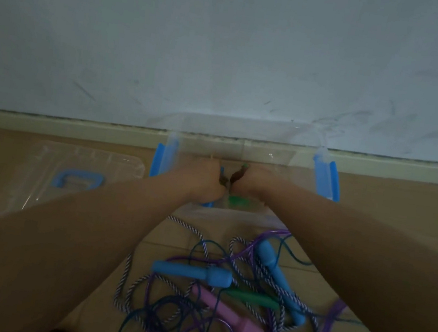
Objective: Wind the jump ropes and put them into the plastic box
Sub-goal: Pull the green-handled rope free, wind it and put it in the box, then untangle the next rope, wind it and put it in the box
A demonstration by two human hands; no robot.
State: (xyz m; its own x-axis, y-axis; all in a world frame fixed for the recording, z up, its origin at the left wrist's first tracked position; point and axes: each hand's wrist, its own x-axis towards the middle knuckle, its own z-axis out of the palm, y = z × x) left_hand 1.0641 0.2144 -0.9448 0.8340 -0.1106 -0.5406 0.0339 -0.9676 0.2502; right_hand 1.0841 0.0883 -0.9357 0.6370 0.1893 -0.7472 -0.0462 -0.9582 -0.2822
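A clear plastic box with blue side latches stands open against the wall. Both my hands reach into it. My left hand and my right hand are closed side by side on a wound jump rope with dark and green parts, held inside the box. Something green lies on the box floor below them. On the floor in front of the box lies a tangle of jump ropes: two blue handles, a pink handle, a green handle, with striped, purple and dark cords.
The clear box lid with a blue handle lies flat on the floor to the left of the box. A pale wall and skirting run directly behind the box. The floor is brown.
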